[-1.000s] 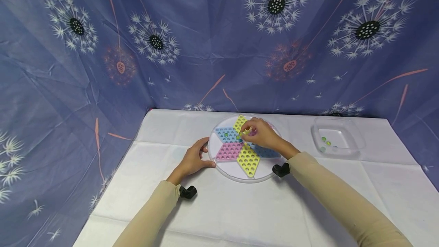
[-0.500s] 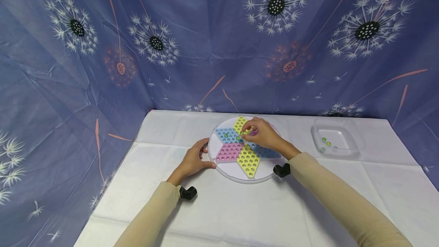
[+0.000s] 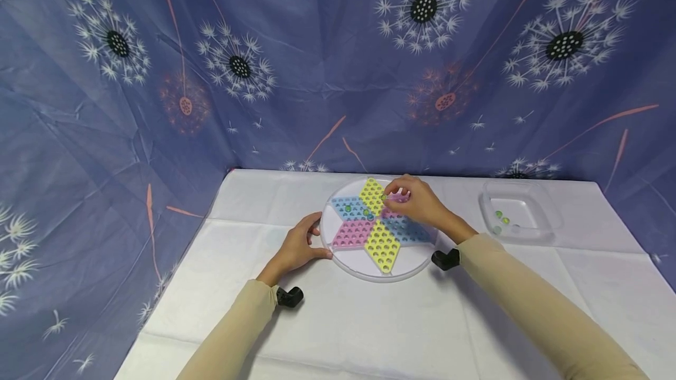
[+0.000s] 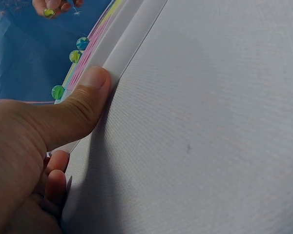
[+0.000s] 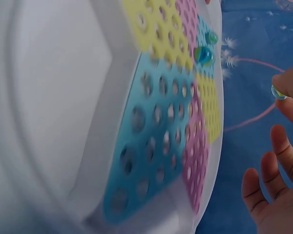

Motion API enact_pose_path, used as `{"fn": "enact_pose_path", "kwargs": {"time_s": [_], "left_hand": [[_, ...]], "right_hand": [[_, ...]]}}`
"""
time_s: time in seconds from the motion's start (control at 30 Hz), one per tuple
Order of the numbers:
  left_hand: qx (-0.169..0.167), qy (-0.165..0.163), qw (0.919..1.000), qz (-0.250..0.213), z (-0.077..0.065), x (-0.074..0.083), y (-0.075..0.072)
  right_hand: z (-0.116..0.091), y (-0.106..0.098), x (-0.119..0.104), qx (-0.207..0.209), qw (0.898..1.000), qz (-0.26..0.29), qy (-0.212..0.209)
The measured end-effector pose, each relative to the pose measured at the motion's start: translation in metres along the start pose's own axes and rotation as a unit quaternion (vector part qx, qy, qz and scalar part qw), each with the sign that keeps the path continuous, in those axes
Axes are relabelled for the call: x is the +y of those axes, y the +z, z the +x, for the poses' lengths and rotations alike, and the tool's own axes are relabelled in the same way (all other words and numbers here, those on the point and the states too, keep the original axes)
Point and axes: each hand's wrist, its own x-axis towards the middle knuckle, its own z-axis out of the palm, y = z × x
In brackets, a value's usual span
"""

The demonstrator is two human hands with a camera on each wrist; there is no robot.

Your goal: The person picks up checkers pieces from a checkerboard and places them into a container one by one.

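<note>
A round white Chinese checkers board (image 3: 351, 260) with a yellow, pink and blue star of holes lies on the table. My left hand (image 3: 296, 248) holds its left edge; in the left wrist view the thumb (image 4: 90, 92) presses the rim and the other fingers curl beside it. My right hand (image 3: 419, 201) pinches a green-yellow marble (image 5: 278, 92) between thumb and fingertip, raised above the board's far yellow and pink points. On the board sit a green marble (image 4: 57, 92), a yellow-green marble (image 4: 75, 56) and a blue-green marble (image 4: 82, 43).
To the right stands a clear plastic tub (image 3: 483, 216) with several marbles, among them a green marble (image 3: 499, 214). White cloth (image 3: 369, 327) covers the table. A blue dandelion-print curtain (image 3: 317, 63) hangs behind it and at the left.
My right hand, with the marble pinched, has moved a little to the right over the board, baring more of the far yellow point. The left hand has stayed at the board's edge.
</note>
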Motion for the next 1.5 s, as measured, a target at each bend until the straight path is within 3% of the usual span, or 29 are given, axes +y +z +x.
{"fn": "enact_pose_path", "kwargs": {"time_s": [0.47, 0.87, 1.23, 1.5], "left_hand": [[0.002, 0.001, 1.0000, 0.003, 0.000, 0.000, 0.000], [0.003, -0.001, 1.0000, 0.001, 0.000, 0.001, 0.002], [0.003, -0.007, 1.0000, 0.003, 0.000, 0.001, 0.002], [0.003, -0.006, 1.0000, 0.006, 0.000, 0.002, 0.001]], "right_hand": [[-0.035, -0.053, 0.035, 0.041, 0.998, -0.041, 0.031], [-0.078, -0.109, 0.060, 0.087, 0.989, -0.074, 0.090], [-0.097, -0.127, 0.075, 0.091, 0.985, -0.088, 0.116], [-0.103, -0.135, 0.084, 0.088, 0.979, -0.083, 0.163]]}}
